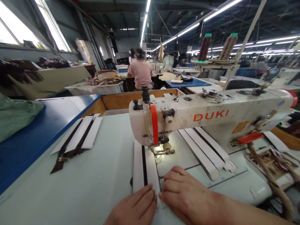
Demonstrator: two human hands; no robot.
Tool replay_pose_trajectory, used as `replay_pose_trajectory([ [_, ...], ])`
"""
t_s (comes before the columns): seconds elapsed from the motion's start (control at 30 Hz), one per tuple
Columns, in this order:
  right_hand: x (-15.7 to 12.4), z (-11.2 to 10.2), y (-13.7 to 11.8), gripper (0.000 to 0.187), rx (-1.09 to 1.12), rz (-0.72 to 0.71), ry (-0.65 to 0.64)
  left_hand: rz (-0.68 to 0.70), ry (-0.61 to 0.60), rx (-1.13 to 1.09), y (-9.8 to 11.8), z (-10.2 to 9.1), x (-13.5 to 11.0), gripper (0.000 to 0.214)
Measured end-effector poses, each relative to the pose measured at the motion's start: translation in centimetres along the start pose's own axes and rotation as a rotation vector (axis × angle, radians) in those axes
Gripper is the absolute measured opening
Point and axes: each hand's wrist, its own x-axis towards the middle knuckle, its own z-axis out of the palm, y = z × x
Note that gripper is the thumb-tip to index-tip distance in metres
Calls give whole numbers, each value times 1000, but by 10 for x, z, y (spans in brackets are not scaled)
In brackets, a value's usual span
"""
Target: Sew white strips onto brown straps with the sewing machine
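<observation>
A white strip piece with a black band (151, 170) down its length lies under the needle area of a sewing machine (182, 114). My left hand (136, 207) rests on the near end of this piece, its fingers stretched out flat. At the right edge of the same piece, my right hand (181, 190) is closed with curled fingers, thumb and fingertips against the edge. The presser foot area (161, 152) is just beyond both hands, and the needle point itself is too small to make out.
Similar white and black strips (81, 132) lie at left on the pale table, and more strips (203, 151) lie under the machine arm. A tray of small items (273, 156) sits at right. Thread cones (205, 47) stand behind. A seated person (142, 73) is farther off.
</observation>
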Motion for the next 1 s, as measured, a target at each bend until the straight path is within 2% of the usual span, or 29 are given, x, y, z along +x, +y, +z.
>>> replay_pose_trajectory([
  [0.3, 20, 7, 29, 19, -30, 72, 64, -30, 1, 25, -31, 15, 13, 36],
  [0.43, 30, 10, 37, 19, -65, 149, 104, -44, -26, 60, -47, 19, 19, 37],
  [0.63, 37, 16, 39, 21, -72, 286, 118, -34, -136, 100, -72, 32, 18, 36],
  [0.8, 37, 21, 42, 18, -99, 268, 173, -102, -241, 82, -86, 45, 16, 42],
  [1.0, 35, 21, 43, 16, -86, 223, 226, -131, -242, 51, -91, 49, 25, 36],
])
